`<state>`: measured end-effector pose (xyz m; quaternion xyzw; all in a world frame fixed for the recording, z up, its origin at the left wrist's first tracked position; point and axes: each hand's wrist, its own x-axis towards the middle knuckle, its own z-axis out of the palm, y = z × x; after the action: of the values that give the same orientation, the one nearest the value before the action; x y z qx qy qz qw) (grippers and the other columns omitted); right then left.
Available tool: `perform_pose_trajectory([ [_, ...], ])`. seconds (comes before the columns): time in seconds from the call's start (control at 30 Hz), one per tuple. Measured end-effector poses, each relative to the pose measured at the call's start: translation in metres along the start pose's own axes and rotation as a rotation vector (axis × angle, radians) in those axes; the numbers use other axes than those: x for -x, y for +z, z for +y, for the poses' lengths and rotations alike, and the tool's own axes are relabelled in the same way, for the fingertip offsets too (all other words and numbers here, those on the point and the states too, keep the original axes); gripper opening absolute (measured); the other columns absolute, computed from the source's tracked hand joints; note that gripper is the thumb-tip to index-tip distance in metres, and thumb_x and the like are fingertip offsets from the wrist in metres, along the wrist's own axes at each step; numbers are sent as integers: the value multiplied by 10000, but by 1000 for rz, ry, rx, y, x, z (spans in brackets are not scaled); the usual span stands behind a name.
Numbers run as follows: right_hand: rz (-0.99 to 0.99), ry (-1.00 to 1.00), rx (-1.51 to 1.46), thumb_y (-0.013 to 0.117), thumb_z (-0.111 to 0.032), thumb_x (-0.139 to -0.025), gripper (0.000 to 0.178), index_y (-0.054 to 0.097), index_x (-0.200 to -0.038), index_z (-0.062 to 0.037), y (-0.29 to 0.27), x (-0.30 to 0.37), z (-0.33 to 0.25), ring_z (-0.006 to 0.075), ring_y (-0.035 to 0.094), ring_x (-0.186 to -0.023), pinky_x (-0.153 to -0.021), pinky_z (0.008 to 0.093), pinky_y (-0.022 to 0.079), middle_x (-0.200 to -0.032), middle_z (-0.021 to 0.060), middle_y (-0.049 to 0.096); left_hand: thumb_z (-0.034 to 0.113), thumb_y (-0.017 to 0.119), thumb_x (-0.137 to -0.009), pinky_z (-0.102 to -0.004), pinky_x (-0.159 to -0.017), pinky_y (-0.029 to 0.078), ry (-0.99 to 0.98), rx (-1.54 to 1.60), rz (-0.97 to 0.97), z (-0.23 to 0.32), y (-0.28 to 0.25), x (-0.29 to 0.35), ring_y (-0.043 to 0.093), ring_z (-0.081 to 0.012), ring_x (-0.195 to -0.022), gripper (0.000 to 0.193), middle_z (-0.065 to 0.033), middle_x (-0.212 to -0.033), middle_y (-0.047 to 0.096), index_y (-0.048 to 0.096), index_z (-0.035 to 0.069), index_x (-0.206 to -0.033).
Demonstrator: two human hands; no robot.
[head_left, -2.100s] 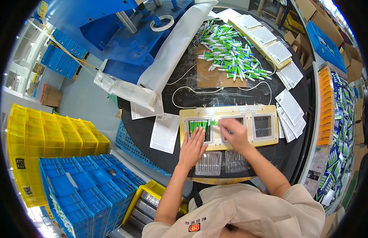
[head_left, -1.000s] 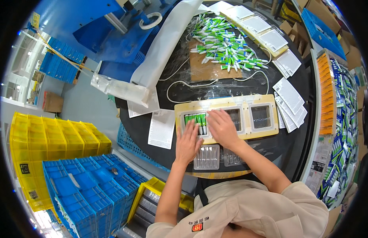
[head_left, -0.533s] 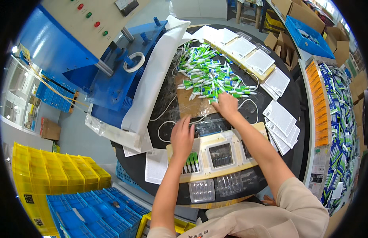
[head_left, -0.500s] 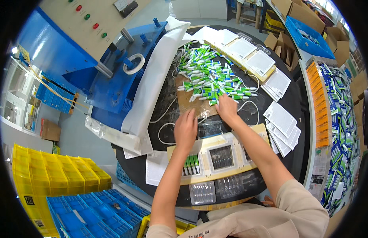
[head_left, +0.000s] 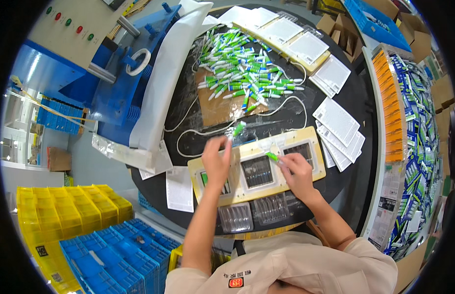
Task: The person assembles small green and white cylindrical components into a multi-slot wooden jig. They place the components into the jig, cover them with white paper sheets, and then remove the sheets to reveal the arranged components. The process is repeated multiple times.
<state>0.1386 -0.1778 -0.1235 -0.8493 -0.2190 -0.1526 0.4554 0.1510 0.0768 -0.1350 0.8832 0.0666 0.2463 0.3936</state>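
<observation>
My left hand (head_left: 216, 161) is closed, pinching a blurred green-and-white tube (head_left: 239, 129) that points away from me. Its wrist partly covers the left opening of a cream-coloured fixture (head_left: 235, 194), where green tubes show. Over the right half of the fixture, my right hand (head_left: 298, 175) is closed on another green tube (head_left: 272, 156), tip toward the middle opening. The middle blister tray (head_left: 257, 171) and the right blister tray (head_left: 298, 156) in the fixture show no tubes. Beyond, a heap of green-and-white tubes (head_left: 237, 63) lies partly on a brown cardboard sheet (head_left: 213, 110).
A second fixture (head_left: 306, 61) with white cards stands at the far right. Loose white cards (head_left: 338, 117) lie right, clear blister trays (head_left: 236, 218) in front. A blue press (head_left: 110, 93) stands left, with yellow crates (head_left: 70, 210) below. A white cord (head_left: 188, 131) crosses the black table.
Both hands have drawn back from the heap toward the fixture, each now with a tube. The right hand has come nearest the fixture's middle. The whole view has shifted slightly.
</observation>
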Motion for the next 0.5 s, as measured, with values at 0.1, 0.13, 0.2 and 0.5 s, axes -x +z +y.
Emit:
perform_pose_trajectory([
  [0.1, -103, -318, 84, 736, 42, -784, 245, 709, -1027, 56, 12, 15, -9, 274, 633, -739, -627, 357, 535, -898, 126, 652, 49, 793, -806, -363, -733, 536, 30, -53, 63, 31, -16, 75, 671, -284, -823, 167, -131, -894, 702, 704, 18, -943],
  [0.13, -160, -385, 123, 700, 24, -769, 282, 693, -1045, 83, 19, 17, -8, 271, 629, -772, -656, 356, 543, -931, 130, 647, 42, 796, -797, -371, -720, 531, 27, -65, 59, 37, -16, 91, 662, -293, -809, 177, -128, -887, 698, 696, 19, -941],
  [0.2, -199, -392, 131, 676, 7, -752, 326, 682, -1068, 89, 33, 19, -6, 269, 622, -803, -687, 351, 545, -950, 136, 632, 35, 803, -782, -385, -704, 520, 34, -83, 74, 40, -12, 108, 647, -303, -789, 197, -122, -875, 689, 682, 21, -937],
  [0.5, -408, -274, 157, 724, -102, -760, 424, 654, -1153, 45, 43, 13, -20, 288, 582, -991, -861, 390, 487, -1011, 122, 601, 126, 820, -784, -408, -774, 466, 54, -305, 48, 40, 5, 129, 630, -265, -793, 216, -72, -866, 677, 693, 63, -947],
])
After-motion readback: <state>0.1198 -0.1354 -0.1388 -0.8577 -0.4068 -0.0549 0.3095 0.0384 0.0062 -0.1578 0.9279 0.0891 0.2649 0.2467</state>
